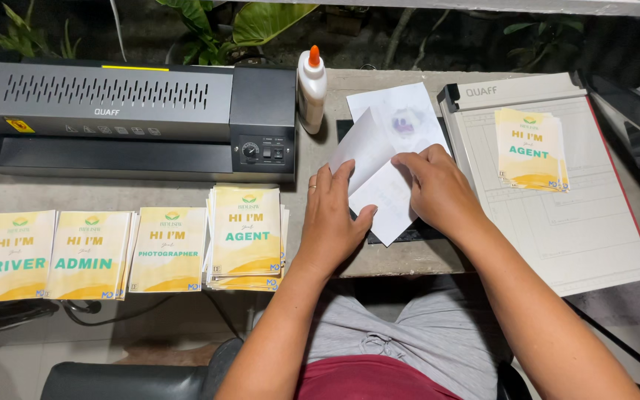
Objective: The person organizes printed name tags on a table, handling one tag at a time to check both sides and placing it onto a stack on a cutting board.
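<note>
Fingers [350, 178] of the left hand [331, 222] lie flat and spread over the lower edge of a white folded sheet [383, 159], thumb tucked under its corner, so more pressing than pinching; the right hand [438, 189] has its fingers curled down onto the sheet's middle, pinning the crease. From the one head view, it looks like the folding or flattening step is in hand, and I'd guess the next move needs a steady slide along the crease without letting the thin paper skew. That sheet sits on the grey concrete-looking surface [379, 259], partly over a dark mat, between a boxy grey laminator [135, 122] and a pale paper trimmer [557, 200]. A white glue bottle [311, 85] with an orange tip stands just behind. Glossy yellow-and-white card stacks [164, 248] lie in a row along the left front edge, and another small stack [531, 148] rests on the trimmer's gridded bed. Paper looks limp and matte, cards stiff and smooth.
</note>
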